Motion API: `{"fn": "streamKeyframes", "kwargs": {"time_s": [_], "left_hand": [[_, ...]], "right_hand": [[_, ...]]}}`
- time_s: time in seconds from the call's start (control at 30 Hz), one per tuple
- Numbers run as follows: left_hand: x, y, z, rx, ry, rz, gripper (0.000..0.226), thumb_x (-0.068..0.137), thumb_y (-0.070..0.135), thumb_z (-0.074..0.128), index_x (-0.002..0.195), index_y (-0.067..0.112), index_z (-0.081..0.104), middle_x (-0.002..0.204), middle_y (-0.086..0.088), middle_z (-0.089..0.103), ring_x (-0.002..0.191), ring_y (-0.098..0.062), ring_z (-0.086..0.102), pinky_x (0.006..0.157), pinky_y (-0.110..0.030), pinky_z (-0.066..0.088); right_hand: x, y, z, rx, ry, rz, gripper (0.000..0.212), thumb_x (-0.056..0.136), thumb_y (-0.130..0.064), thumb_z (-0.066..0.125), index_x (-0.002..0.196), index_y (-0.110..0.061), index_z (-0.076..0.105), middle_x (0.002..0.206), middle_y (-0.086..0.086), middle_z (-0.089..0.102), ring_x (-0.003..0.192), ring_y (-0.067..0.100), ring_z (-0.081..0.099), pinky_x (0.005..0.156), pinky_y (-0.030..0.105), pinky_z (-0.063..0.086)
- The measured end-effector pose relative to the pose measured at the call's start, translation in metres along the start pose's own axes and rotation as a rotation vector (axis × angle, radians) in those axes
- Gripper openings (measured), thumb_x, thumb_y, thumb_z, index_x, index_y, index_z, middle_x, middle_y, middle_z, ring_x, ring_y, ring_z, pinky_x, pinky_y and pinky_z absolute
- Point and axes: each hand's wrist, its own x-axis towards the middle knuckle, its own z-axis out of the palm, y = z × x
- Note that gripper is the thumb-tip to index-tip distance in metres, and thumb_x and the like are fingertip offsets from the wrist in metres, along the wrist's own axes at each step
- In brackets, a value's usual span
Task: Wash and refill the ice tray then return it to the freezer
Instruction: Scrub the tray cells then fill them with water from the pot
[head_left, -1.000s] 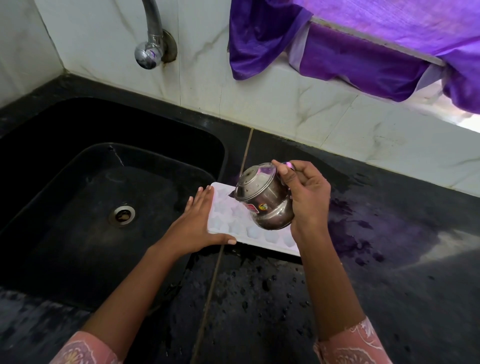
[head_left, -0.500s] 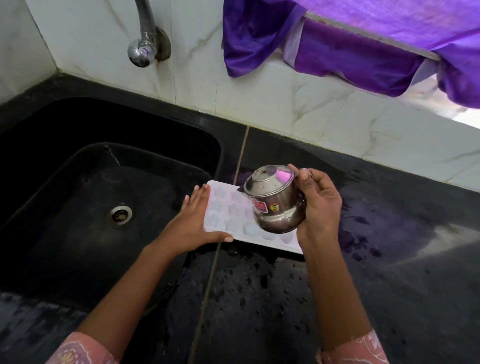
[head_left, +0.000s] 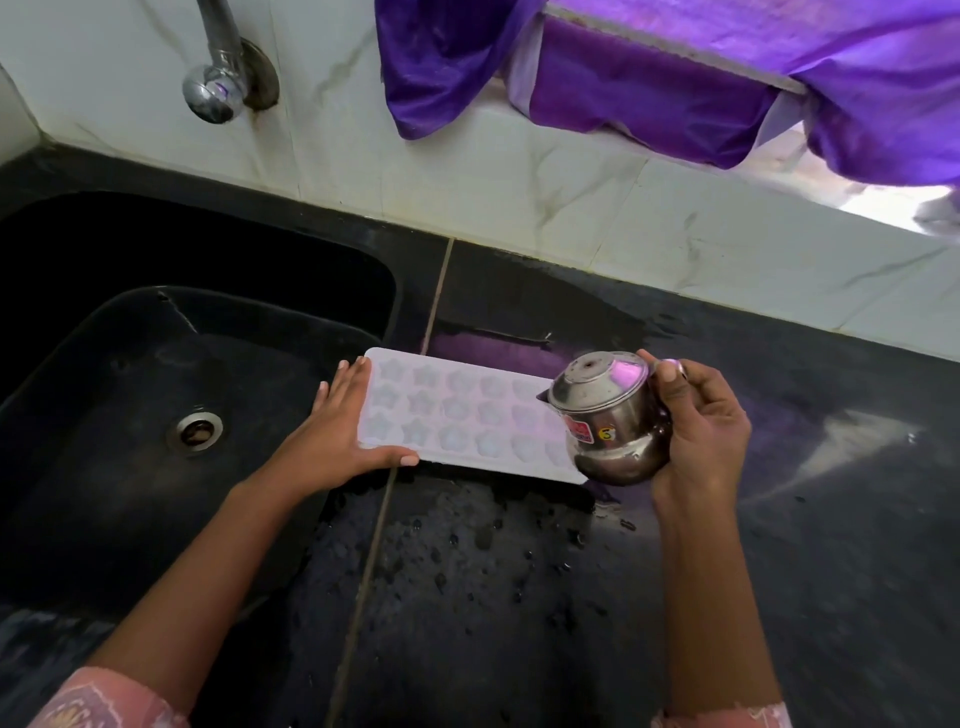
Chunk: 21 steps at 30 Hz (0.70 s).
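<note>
Ice tray (head_left: 457, 415): one, white, lying flat on the black counter (head_left: 779, 571) with its left end at the edge of the sink (head_left: 104, 467).

The counter is wet, with droplets scattered in front of the tray. The single black sink basin fills the left side. One purple cloth (head_left: 649, 78) hangs over the tiled wall behind.

Two forearms reach in from below, each in a pink patterned sleeve. The left hand (head_left: 332, 441) is flat, its fingers straight against the tray's left short end and its thumb stretched along the near edge. The right hand (head_left: 701, 431) curls round one small steel pot (head_left: 608, 426), thumb up by the rim. It holds the pot tipped to the left over the tray's right end.

The tray shows three rows of moulds, some star-shaped. The pot hides the last ones, so the full count cannot be told.

One chrome tap (head_left: 218, 88) juts from the wall, and one drain (head_left: 195, 431) sits in the basin floor.
</note>
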Motion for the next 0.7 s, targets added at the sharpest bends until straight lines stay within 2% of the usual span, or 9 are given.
{"fn": "streamKeyframes", "kwargs": {"time_s": [0.07, 0.13, 0.2, 0.3, 0.4, 0.5, 0.57, 0.7], "left_hand": [[0.000, 0.000, 0.000, 0.002, -0.004, -0.006, 0.132, 0.059, 0.070, 0.068, 0.148, 0.015, -0.013, 0.156, 0.002, -0.016, 0.130, 0.003, -0.025, 0.108, -0.022, -0.015], [0.000, -0.001, 0.000, -0.002, 0.001, -0.006, 0.135, 0.056, 0.076, 0.065, 0.148, 0.016, -0.013, 0.156, 0.004, -0.016, 0.131, 0.002, -0.025, 0.108, -0.023, -0.015], [0.000, -0.001, 0.001, -0.002, -0.001, -0.003, 0.138, 0.052, 0.080, 0.064, 0.148, 0.017, -0.013, 0.156, 0.005, -0.016, 0.131, 0.002, -0.025, 0.107, -0.022, -0.015], [0.001, -0.002, 0.001, -0.008, -0.002, -0.014, 0.133, 0.055, 0.072, 0.064, 0.148, 0.017, -0.012, 0.157, 0.002, -0.015, 0.132, 0.002, -0.024, 0.107, -0.022, -0.015], [0.000, 0.000, 0.001, -0.015, 0.000, -0.012, 0.140, 0.046, 0.081, 0.058, 0.148, 0.017, -0.013, 0.156, 0.004, -0.014, 0.133, 0.001, -0.023, 0.108, -0.022, -0.015], [0.000, 0.000, 0.001, -0.013, 0.002, -0.012, 0.135, 0.055, 0.076, 0.065, 0.148, 0.017, -0.012, 0.157, 0.002, -0.014, 0.134, 0.000, -0.022, 0.108, -0.022, -0.015], [0.000, 0.000, 0.002, -0.009, 0.009, -0.010, 0.127, 0.057, 0.065, 0.062, 0.149, 0.017, -0.011, 0.157, 0.001, -0.013, 0.135, -0.001, -0.021, 0.109, -0.023, -0.014], [-0.001, 0.001, 0.001, -0.007, 0.002, -0.016, 0.125, 0.057, 0.062, 0.060, 0.148, 0.017, -0.012, 0.157, 0.001, -0.014, 0.134, 0.000, -0.021, 0.109, -0.024, -0.014]], "right_hand": [[0.002, -0.001, -0.010, -0.006, 0.003, -0.016, 0.041, 0.039, -0.051, 0.085, 0.066, -0.024, 0.070, 0.078, -0.001, 0.071, 0.081, 0.015, 0.067, 0.069, 0.022, 0.053], [0.002, -0.002, -0.017, -0.008, 0.003, -0.022, 0.037, 0.042, -0.048, 0.084, 0.066, -0.024, 0.070, 0.077, -0.001, 0.071, 0.080, 0.014, 0.067, 0.069, 0.022, 0.053], [0.002, -0.003, -0.023, -0.003, 0.006, -0.020, 0.029, 0.046, -0.040, 0.081, 0.066, -0.022, 0.069, 0.077, -0.001, 0.072, 0.080, 0.014, 0.068, 0.069, 0.023, 0.053], [0.002, -0.003, -0.027, -0.012, 0.009, -0.016, 0.020, 0.057, -0.026, 0.077, 0.071, -0.017, 0.065, 0.075, -0.003, 0.073, 0.080, 0.012, 0.069, 0.071, 0.023, 0.054], [0.002, -0.004, -0.032, -0.088, 0.001, -0.027, 0.009, 0.067, -0.015, 0.071, 0.071, -0.016, 0.064, 0.069, -0.008, 0.072, 0.073, 0.007, 0.066, 0.068, 0.020, 0.054], [0.002, -0.003, -0.036, -0.119, -0.019, -0.042, 0.010, 0.074, -0.006, 0.069, 0.074, -0.014, 0.063, 0.068, -0.010, 0.071, 0.070, 0.004, 0.066, 0.065, 0.016, 0.052], [0.002, -0.003, -0.038, -0.134, -0.032, -0.047, 0.013, 0.077, -0.001, 0.067, 0.075, -0.013, 0.062, 0.068, -0.011, 0.072, 0.070, 0.003, 0.067, 0.065, 0.016, 0.052], [0.002, -0.002, -0.039, -0.156, -0.045, -0.060, 0.014, 0.078, 0.001, 0.066, 0.076, -0.013, 0.062, 0.065, -0.012, 0.071, 0.067, 0.000, 0.065, 0.064, 0.015, 0.052]]}}
